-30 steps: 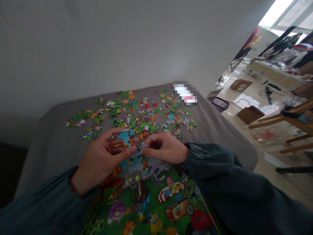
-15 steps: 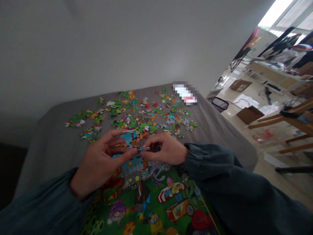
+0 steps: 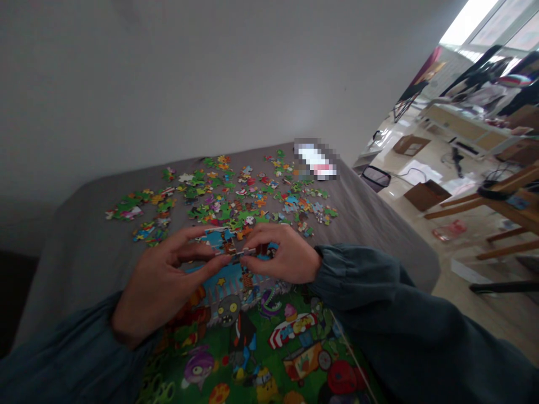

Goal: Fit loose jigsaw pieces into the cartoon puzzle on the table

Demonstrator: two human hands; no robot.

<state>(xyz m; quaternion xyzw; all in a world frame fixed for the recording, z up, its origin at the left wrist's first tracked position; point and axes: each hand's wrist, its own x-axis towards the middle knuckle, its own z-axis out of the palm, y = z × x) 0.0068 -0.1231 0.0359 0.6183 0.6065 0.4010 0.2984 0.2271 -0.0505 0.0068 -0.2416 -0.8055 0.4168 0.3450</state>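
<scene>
My left hand (image 3: 162, 278) is closed on a small joined section of jigsaw pieces (image 3: 219, 240), mostly light blue with a brown part. Between the thumb and fingers of my right hand (image 3: 286, 255) is a single jigsaw piece (image 3: 249, 252), which meets the section's lower right edge; whether the two interlock I cannot tell. Both hands hover over the top of a colourful cartoon picture (image 3: 252, 359) with a grey zombie, a purple plant and a cart. Just beyond my fingers lie many loose jigsaw pieces (image 3: 227, 212), spread across the grey cloth.
A pixelated bright phone-like object (image 3: 315, 161) lies at the far right of the grey cloth surface (image 3: 370, 224), against a pale wall (image 3: 189, 73). Right of it, the floor holds cardboard boxes (image 3: 427, 195) and a wooden stool or chair (image 3: 514, 196).
The view has shifted slightly. My hands have tilted the joined section a little, and the single piece now sits flatter against its edge. The loose pieces lie as before.
</scene>
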